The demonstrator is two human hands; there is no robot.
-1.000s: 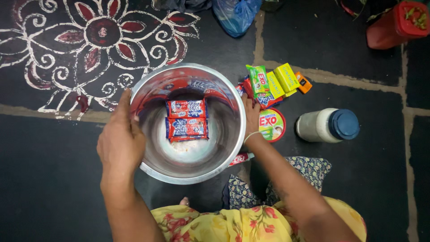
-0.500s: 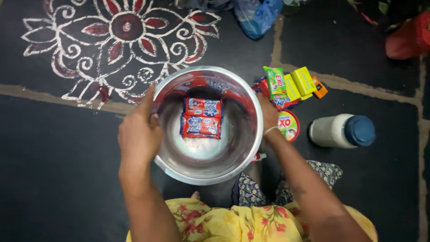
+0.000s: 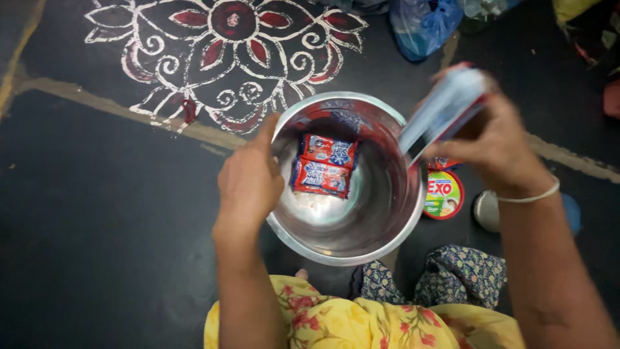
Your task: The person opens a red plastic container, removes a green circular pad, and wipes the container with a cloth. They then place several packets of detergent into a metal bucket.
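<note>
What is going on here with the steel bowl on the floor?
A person sitting on the dark floor grips the rim of a steel bowl with the left hand. Two red packets lie side by side inside it. The right hand holds a blurred packet above the bowl's right edge. A round green and red tub sits beside the bowl.

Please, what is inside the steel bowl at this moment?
Inside the steel bowl lie two red and blue packets, side by side on the bottom. The left hand holds the near rim and covers a small part of the inner wall, so nothing can be told there.
</note>
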